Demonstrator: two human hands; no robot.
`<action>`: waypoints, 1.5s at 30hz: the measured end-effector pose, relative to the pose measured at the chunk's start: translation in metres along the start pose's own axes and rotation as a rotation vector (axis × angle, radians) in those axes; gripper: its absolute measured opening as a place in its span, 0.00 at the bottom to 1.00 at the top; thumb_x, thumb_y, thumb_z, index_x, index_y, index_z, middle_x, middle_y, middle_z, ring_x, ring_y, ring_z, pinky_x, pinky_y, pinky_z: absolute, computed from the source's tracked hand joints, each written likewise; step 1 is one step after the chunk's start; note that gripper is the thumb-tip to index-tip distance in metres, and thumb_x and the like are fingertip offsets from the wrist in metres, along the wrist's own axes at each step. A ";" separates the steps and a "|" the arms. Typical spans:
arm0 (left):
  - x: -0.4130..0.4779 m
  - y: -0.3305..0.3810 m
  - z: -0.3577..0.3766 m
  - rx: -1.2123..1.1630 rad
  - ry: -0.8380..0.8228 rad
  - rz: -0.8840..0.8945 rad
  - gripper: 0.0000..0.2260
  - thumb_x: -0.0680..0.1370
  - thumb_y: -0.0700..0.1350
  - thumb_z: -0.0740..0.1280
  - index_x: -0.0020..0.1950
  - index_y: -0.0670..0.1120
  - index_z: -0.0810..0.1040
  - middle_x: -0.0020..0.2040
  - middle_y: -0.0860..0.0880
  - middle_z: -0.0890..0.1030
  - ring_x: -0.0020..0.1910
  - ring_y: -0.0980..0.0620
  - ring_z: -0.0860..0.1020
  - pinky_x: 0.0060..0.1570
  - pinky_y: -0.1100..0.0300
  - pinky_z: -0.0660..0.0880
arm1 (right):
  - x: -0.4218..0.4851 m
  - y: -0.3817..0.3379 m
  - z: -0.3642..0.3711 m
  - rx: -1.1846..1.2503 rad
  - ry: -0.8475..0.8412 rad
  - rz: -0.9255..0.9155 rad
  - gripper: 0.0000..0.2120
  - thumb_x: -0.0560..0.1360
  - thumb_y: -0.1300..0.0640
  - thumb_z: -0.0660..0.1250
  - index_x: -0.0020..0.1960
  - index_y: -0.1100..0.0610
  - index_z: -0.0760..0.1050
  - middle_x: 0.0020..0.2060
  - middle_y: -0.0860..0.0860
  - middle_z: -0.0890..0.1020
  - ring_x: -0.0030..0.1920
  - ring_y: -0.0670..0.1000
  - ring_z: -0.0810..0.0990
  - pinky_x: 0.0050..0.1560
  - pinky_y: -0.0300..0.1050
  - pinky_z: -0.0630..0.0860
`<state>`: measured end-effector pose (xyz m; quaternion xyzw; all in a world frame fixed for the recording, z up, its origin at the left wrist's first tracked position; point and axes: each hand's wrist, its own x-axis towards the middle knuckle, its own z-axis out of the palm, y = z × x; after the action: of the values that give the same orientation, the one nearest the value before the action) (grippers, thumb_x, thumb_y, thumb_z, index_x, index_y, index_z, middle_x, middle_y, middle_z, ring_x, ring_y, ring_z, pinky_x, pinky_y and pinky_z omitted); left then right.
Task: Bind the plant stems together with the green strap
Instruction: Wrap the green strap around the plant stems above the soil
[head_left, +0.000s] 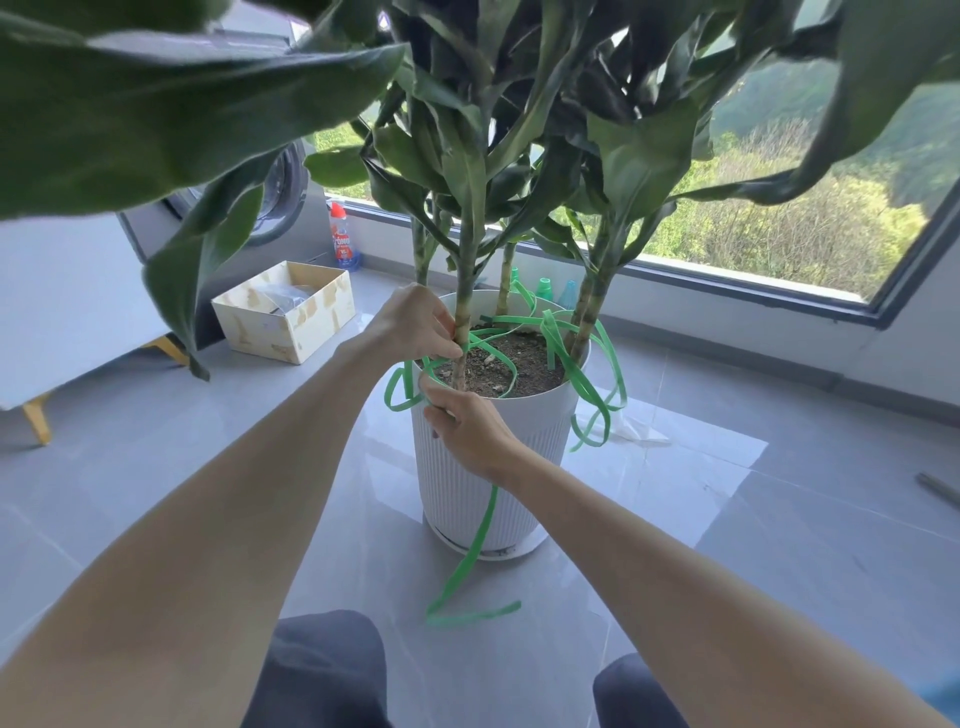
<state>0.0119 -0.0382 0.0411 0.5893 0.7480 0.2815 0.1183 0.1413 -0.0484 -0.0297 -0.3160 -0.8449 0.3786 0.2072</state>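
Green strap: flat thin plastic band, slack, tangled in loose loops over the soil, spilling past the pot rim on the left and right, with one tail hanging down the pot's front to the floor. Stems: several, upright, green-brown and banded, standing apart in the soil. The strap crosses the front stem near its base.

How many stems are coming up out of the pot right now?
5: front stem, pinched by the left hand; back-left stem behind that hand; back-centre stem; two right stems close together. Leaves may hide more.
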 end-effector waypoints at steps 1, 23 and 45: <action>0.000 0.000 0.000 -0.006 -0.001 0.001 0.10 0.67 0.39 0.76 0.46 0.41 0.84 0.39 0.45 0.84 0.36 0.53 0.79 0.34 0.68 0.72 | -0.002 -0.001 0.000 -0.039 -0.034 0.012 0.11 0.79 0.59 0.58 0.44 0.51 0.77 0.34 0.49 0.77 0.40 0.53 0.72 0.43 0.50 0.71; -0.012 -0.011 0.008 -0.071 0.147 0.079 0.10 0.69 0.36 0.73 0.50 0.41 0.84 0.40 0.42 0.84 0.39 0.49 0.82 0.39 0.62 0.78 | 0.028 0.000 -0.040 0.028 0.371 0.197 0.19 0.75 0.66 0.60 0.61 0.53 0.80 0.50 0.53 0.84 0.45 0.54 0.82 0.47 0.46 0.77; -0.006 -0.036 0.025 0.048 0.313 0.222 0.08 0.73 0.39 0.72 0.51 0.44 0.84 0.45 0.47 0.85 0.45 0.52 0.72 0.43 0.65 0.63 | 0.045 0.014 -0.049 0.283 0.398 0.194 0.09 0.71 0.61 0.73 0.51 0.54 0.84 0.46 0.50 0.86 0.47 0.44 0.82 0.53 0.38 0.78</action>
<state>-0.0034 -0.0427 -0.0002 0.6197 0.6943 0.3631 -0.0452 0.1430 0.0149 -0.0053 -0.4316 -0.6918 0.4415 0.3745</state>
